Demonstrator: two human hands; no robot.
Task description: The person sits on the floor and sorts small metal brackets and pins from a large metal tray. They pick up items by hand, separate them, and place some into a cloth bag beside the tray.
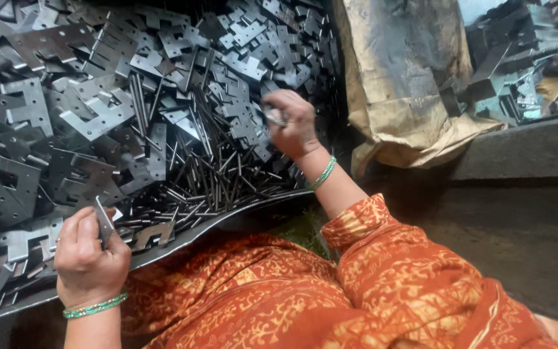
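Over the heap of flat, notched steel plates [98, 110], our left hand [88, 255] pinches one grey plate [104, 223]; our right hand [295, 126] grasps thin metal pins [274, 117].

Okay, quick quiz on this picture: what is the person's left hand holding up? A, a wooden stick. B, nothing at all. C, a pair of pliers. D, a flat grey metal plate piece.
D: the left hand pinches a flat grey metal plate piece upright between thumb and fingers, over the edge of the tray heaped with similar plates and thin pins.
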